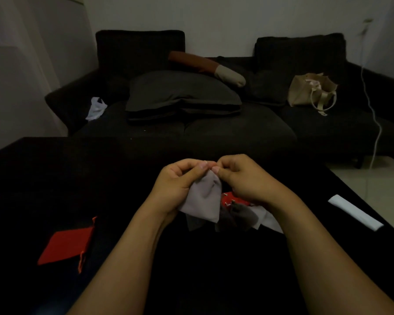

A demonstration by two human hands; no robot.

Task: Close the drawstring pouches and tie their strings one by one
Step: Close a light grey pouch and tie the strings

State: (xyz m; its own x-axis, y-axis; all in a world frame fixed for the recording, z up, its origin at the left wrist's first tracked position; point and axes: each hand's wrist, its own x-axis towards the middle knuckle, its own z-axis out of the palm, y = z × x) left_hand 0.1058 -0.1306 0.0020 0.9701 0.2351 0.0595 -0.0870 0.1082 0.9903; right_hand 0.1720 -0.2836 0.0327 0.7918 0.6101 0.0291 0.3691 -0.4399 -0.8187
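A pale grey drawstring pouch [205, 198] hangs above the black table [55, 178], its gathered mouth pinched between both hands. My left hand [178, 180] grips the pouch's left side and top. My right hand [241, 176] pinches the top from the right, fingertips touching those of the left; the strings are hidden between the fingers. Under the hands lies a small heap of pouches [239, 214]: dark grey, red patterned and white ones. A flat red pouch [66, 246] with an orange-red string lies apart at the left.
A white folded strip [355, 212] lies near the table's right edge. Behind the table stands a dark sofa [214, 130] with cushions, a beige tote bag [309, 92] and a white cloth [96, 109]. A white cable [373, 114] hangs at the right.
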